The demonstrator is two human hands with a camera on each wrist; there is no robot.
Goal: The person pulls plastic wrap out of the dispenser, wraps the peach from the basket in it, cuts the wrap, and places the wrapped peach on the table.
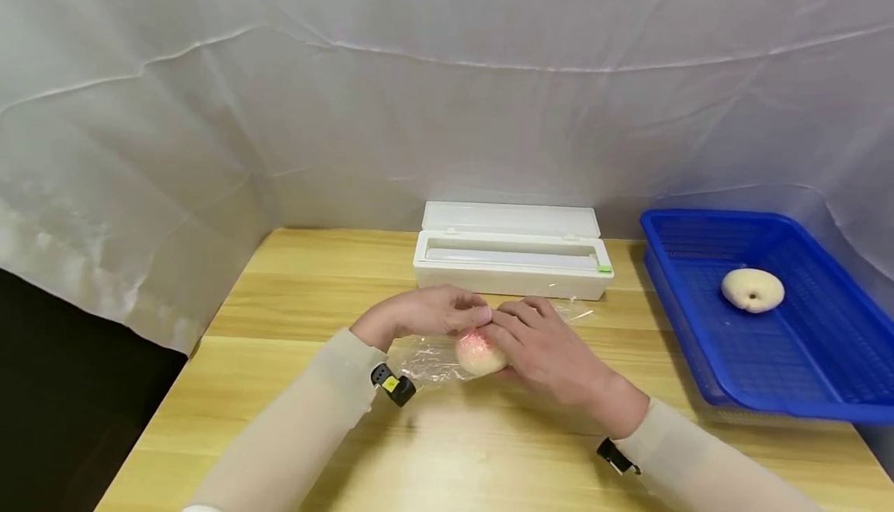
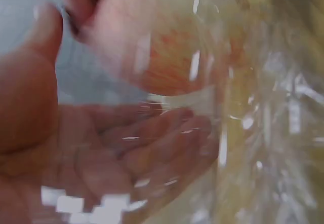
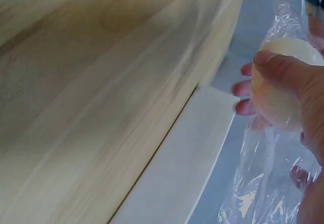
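A peach (image 1: 479, 352), cream with a pink-red blush, is partly covered by clear plastic wrap (image 1: 429, 360) just above the table. My right hand (image 1: 552, 353) grips it, the thumb on the near side and the fingers round the far side, as the right wrist view shows. At the peach's far left is my left hand (image 1: 436, 313). In the left wrist view its palm and loosely extended fingers (image 2: 157, 148) show through the film below the peach, with the thumb raised apart. Loose wrap spreads out on both sides of the peach.
Behind the hands stands a white wrap dispenser box (image 1: 513, 275) with its lid (image 1: 510, 219) up and a roll inside. To the right a blue basket (image 1: 687, 341) holds another pale peach (image 1: 753, 290). A pale cloth (image 1: 447, 132) hangs behind the wooden table (image 1: 293, 287).
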